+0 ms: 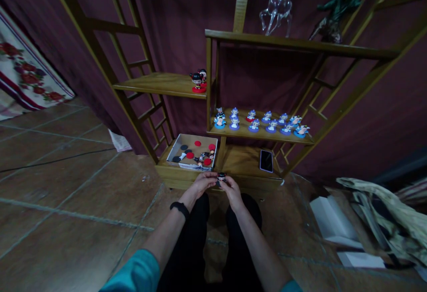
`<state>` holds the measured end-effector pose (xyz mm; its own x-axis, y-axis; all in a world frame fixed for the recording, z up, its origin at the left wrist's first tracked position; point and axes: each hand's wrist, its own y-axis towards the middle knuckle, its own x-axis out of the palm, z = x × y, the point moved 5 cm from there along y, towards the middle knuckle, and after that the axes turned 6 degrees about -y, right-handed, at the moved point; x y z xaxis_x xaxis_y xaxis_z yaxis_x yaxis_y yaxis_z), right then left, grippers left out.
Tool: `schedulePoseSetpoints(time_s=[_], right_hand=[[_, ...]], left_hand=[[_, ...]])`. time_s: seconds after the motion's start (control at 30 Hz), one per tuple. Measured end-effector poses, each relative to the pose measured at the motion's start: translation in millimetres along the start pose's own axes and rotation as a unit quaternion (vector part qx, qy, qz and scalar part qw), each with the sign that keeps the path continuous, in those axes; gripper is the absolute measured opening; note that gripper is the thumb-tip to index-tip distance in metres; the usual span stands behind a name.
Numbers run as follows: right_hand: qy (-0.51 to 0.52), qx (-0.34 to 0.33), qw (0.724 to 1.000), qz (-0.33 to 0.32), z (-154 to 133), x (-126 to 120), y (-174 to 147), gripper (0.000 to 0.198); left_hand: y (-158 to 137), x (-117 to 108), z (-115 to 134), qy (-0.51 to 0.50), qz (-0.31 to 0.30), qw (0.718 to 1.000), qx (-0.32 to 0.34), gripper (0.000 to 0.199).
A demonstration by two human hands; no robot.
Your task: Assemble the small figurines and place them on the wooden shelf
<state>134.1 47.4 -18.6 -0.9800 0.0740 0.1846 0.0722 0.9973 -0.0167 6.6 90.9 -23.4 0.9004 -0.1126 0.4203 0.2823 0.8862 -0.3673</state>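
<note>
Between my two hands, just in front of the lowest shelf, is a small black-haired figurine. My left hand pinches it from the left, a dark band on that wrist. The fingers of my right hand close on it from the other side. A shallow white box stands beyond my left hand on the bottom shelf; red and black discs and several loose figurines lie in it. Two similar black-haired figurines on red bases stand on the upper left shelf, one behind the other.
Several mostly blue-and-white figurines stand in rows on the middle shelf. A phone lies on the bottom shelf at right. A clear deer statue and a dark green statue stand on top. White boxes and cloth lie on the floor.
</note>
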Motion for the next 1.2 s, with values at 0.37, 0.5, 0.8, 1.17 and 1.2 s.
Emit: schedulePoseSetpoints(time_s=[0.37,0.5,0.8,1.17,1.2], right_hand=[[0.037,0.01,0.998,0.042,9.3,-2.5,6.5,0.022],[0.038,0.014,0.998,0.055,19.6,-3.6,13.0,0.023],[-0.001,-0.005,0.996,0.094,26.3,-9.8,20.0,0.02],[-0.077,-0.057,0.983,0.154,21.6,-11.3,21.2,0.015],[-0.082,-0.058,0.983,0.157,21.0,-10.7,20.9,0.015]], left_hand=[[1.6,-2.6,-6.0,-0.02,-0.028,0.997,-0.071,0.017],[1.6,-0.6,-6.8,-0.029,-0.026,0.995,-0.09,0.01],[6.9,-0.6,-9.4,-0.051,-0.024,0.995,-0.081,0.008],[13.3,1.1,-13.9,-0.073,-0.013,0.994,-0.074,0.01],[13.9,1.3,-14.6,-0.076,-0.015,0.994,-0.075,0.01]])
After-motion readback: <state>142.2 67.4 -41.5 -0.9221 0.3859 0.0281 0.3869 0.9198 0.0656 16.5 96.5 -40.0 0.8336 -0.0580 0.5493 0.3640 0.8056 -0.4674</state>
